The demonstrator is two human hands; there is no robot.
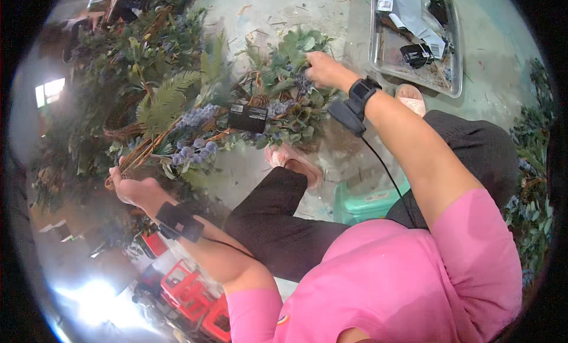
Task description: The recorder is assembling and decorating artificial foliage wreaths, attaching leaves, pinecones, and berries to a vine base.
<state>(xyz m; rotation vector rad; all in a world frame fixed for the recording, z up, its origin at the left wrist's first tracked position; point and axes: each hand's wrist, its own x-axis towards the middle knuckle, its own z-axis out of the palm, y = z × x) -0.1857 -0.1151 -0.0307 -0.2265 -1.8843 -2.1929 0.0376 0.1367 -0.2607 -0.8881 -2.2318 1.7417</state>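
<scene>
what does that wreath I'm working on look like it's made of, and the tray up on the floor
The wreath: likely a woven brown twig or wicker ring, matte, dressed with green leaves, ferns and dusty blue berries; real or artificial is unclear. The tray: probably clear glossy plastic, since the floor shows through its rim.

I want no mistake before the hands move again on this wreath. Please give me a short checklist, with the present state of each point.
1. Left hand grips the wreath at its twig rim: ok.
2. Right hand reaches the leaves at the far side: ok.
3. What the right fingers pinch: cannot tell, leaves hide them.
4. Black tag on the wreath lies apart from both hands: ok.
5. Wrist cable hangs free of the leaves: ok.
6. Tray within reach: cannot tell.
</scene>
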